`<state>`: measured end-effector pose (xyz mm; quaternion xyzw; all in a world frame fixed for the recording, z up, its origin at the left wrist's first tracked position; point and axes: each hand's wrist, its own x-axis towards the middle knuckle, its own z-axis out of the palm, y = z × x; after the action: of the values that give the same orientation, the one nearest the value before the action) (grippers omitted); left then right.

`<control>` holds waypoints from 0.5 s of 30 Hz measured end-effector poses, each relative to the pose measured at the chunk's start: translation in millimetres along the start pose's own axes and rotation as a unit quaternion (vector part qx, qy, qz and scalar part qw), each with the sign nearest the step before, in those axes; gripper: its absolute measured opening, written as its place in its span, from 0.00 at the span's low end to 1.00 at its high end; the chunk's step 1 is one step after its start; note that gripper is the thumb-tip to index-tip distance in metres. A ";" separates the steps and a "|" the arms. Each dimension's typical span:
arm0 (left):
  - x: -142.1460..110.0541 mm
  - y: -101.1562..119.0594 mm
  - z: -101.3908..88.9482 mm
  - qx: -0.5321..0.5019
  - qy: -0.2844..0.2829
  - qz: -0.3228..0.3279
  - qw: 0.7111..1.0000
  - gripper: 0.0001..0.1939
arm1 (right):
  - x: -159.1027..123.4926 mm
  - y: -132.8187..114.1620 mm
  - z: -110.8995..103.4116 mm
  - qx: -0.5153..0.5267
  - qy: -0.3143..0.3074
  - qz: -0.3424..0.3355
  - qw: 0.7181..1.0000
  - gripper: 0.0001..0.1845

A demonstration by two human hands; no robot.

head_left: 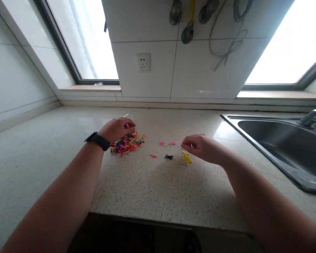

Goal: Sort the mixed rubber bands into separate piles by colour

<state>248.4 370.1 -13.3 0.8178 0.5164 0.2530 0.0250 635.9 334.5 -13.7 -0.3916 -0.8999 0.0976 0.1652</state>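
Observation:
A heap of small, many-coloured rubber bands (pixel 128 143) lies on the countertop. My left hand (pixel 117 128), with a dark band on its wrist, is over the heap's far side. Its fingers are curled, and a bit of pink rubber band (pixel 127 125) shows between thumb and fingers. Farther right, my right hand (pixel 201 147) hovers just beyond a yellow bunch of bands (pixel 187 159). Its fingertips are pinched together; whatever they hold is too small to make out. Between the hands lie two pink bits (pixel 162 143), a red one (pixel 153 155) and a black bunch (pixel 169 157).
The speckled countertop (pixel 137 186) runs to a tiled wall with a power socket (pixel 143 63). At the right a steel sink (pixel 279 140) with a tap (pixel 314 115) is set into it. Valves (pixel 187 33) and a loose cord (pixel 226 52) hang on the wall.

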 end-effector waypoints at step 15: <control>2.4 -5.4 2.9 0.001 -0.135 0.041 0.990 0.13 | -0.3 0.8 1.8 -0.002 -0.008 0.000 1.000 0.09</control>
<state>246.0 375.3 -16.5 0.8648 0.4747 0.1404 0.0840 635.9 334.7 -15.7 -0.3907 -0.9016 0.0990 0.1572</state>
